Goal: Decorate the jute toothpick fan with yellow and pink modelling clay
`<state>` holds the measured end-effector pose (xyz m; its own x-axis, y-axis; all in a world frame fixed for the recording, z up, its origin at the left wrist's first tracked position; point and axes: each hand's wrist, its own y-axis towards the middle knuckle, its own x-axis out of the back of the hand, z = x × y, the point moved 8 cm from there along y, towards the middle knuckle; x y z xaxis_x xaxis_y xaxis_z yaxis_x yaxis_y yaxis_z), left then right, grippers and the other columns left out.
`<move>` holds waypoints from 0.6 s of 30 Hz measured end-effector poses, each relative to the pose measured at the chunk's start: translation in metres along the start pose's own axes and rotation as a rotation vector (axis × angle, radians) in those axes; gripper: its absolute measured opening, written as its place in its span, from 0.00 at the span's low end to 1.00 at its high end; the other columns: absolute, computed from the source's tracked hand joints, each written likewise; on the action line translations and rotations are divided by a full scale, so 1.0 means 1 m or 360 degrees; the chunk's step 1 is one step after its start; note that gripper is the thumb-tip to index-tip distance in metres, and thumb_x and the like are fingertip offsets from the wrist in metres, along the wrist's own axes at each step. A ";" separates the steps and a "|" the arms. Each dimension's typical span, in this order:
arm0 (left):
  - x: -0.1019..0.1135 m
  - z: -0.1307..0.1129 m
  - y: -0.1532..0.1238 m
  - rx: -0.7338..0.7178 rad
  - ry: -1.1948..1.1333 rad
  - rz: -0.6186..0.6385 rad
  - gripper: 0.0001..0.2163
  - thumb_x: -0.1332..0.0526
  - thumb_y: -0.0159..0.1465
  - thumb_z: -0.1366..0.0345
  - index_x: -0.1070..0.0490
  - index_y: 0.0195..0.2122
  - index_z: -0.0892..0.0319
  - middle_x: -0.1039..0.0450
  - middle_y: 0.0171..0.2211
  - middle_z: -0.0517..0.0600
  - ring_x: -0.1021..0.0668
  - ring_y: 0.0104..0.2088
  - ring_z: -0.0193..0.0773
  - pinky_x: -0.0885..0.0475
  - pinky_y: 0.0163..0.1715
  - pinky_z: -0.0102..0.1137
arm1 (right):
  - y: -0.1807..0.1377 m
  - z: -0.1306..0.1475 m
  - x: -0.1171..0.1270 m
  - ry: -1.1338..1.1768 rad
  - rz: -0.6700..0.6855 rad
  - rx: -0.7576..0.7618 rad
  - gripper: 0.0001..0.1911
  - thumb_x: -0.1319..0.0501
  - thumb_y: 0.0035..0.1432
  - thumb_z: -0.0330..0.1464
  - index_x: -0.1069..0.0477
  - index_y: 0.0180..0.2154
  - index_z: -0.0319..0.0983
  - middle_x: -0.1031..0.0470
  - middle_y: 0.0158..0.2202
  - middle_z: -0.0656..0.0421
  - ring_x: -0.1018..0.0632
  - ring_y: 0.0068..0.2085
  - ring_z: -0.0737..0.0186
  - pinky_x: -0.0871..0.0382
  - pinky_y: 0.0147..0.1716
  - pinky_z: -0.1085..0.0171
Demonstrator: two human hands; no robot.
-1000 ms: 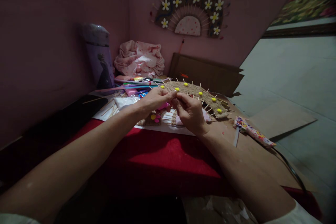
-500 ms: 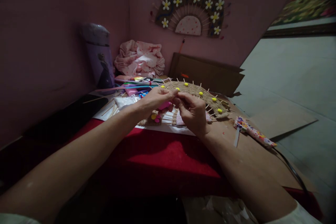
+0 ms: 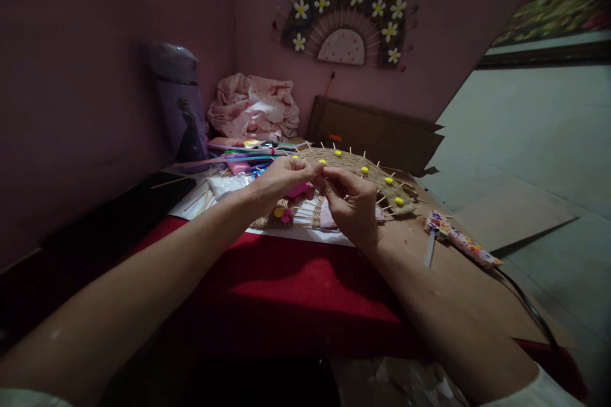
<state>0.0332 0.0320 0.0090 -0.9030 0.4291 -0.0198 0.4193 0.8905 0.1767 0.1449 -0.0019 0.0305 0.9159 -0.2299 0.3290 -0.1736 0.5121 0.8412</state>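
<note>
My left hand and my right hand meet fingertip to fingertip over a low table, both pinched on something too small to make out. A pink piece shows under my left palm. Just behind the hands lies a half-round woven straw piece with wooden sticks fanning out and yellow dots along its arc. A small pink and yellow flower lies below my left hand.
A red cloth covers the table's near part. A patterned glue gun with its cord lies at the right. Coloured sheets and sticks, a pink bundle and a purple container stand behind. A flowered fan hangs on the wall.
My two hands have stayed together over the straw piece; the fingers have shifted only slightly against each other.
</note>
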 end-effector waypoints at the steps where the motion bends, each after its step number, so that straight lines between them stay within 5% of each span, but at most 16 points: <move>1: 0.000 0.000 0.000 -0.0004 0.0000 0.0002 0.20 0.34 0.59 0.49 0.28 0.25 0.64 0.32 0.16 0.47 0.35 0.13 0.25 0.43 0.12 0.23 | 0.000 0.000 0.000 0.0002 0.0006 -0.0005 0.05 0.38 0.60 0.30 0.23 0.38 0.39 0.21 0.31 0.59 0.23 0.30 0.65 0.28 0.32 0.64; 18: 0.002 0.001 0.001 0.0009 0.0077 -0.0052 0.20 0.36 0.61 0.50 0.28 0.24 0.64 0.32 0.15 0.47 0.35 0.12 0.25 0.43 0.12 0.23 | 0.000 -0.002 -0.001 -0.0044 0.0029 -0.0011 0.06 0.38 0.61 0.33 0.23 0.38 0.39 0.21 0.31 0.58 0.24 0.30 0.65 0.30 0.32 0.64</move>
<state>0.0316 0.0342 0.0085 -0.9196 0.3922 0.0222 0.3900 0.9048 0.1709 0.1450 0.0000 0.0293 0.9023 -0.2432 0.3559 -0.1874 0.5222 0.8320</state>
